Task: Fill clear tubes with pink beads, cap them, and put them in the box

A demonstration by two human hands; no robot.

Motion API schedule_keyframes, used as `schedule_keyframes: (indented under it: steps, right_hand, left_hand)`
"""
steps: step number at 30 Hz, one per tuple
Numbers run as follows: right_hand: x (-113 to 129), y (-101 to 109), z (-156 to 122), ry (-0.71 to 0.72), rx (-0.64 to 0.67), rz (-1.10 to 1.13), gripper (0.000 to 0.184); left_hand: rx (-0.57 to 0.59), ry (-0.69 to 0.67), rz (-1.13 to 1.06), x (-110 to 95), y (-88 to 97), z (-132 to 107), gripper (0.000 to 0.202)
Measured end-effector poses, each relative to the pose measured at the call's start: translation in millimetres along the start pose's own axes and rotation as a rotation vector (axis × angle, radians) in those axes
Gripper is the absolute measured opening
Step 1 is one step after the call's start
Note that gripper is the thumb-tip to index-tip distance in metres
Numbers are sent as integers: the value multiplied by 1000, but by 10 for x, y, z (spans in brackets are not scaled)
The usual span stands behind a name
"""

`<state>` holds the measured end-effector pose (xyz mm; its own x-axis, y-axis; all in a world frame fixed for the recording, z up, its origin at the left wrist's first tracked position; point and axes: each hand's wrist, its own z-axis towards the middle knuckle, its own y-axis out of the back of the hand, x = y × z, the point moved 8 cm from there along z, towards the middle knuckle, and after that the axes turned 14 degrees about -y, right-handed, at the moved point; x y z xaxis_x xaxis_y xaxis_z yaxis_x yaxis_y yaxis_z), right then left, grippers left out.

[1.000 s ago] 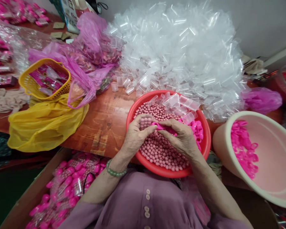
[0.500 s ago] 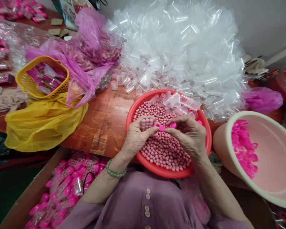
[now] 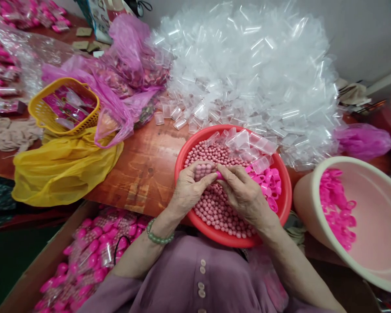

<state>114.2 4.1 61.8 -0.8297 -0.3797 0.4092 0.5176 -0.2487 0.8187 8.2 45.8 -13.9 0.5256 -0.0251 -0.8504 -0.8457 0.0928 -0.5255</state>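
Note:
Between the thumb and fingers of my left hand (image 3: 186, 188) lies a clear tube (image 3: 203, 170) filled with pink beads. Its right end carries a bright pink cap (image 3: 219, 175), mostly covered by fingertips. My right hand (image 3: 246, 193) pinches at that cap, its fingers meeting the left thumb. Both hands are over a red basin (image 3: 179, 161) of loose pink beads (image 3: 220, 215). Clear empty tubes (image 3: 247, 141) rest on the beads at the basin's far side. Bright pink plastic caps (image 3: 273, 184) are heaped at its right, just beyond my right hand.
A large heap of clear tubes (image 3: 247, 65) covers the table behind. At right stands a cream bucket (image 3: 378, 195) with pink pieces (image 3: 337, 204). Left are a yellow basket (image 3: 48, 124), a yellow bag (image 3: 68, 174) and purple bags (image 3: 130, 43). Below, a box holds filled capped tubes (image 3: 91, 252).
My right hand has moved left and closed in on the capped end of the tube. The heap of pink caps in the basin now shows behind it. My left hand keeps its hold.

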Motion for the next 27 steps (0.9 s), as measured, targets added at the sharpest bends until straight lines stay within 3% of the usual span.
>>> schedule_keyframes:
  steps: [4, 11, 18, 27]
  right_hand:
    - [-100, 59, 56, -84, 31, 157, 38]
    - [-485, 141, 208, -465, 20, 669, 33]
    - [-249, 116, 317, -300, 14, 589, 25]
    - [-210, 170, 297, -243, -55, 496, 25]
  left_hand:
    - [12, 1, -24, -29, -23, -13, 28]
    - [145, 66, 65, -50, -107, -59, 23]
    - [312, 67, 37, -23, -238, -70, 24]
    - [338, 129, -30, 24, -285, -87, 20]
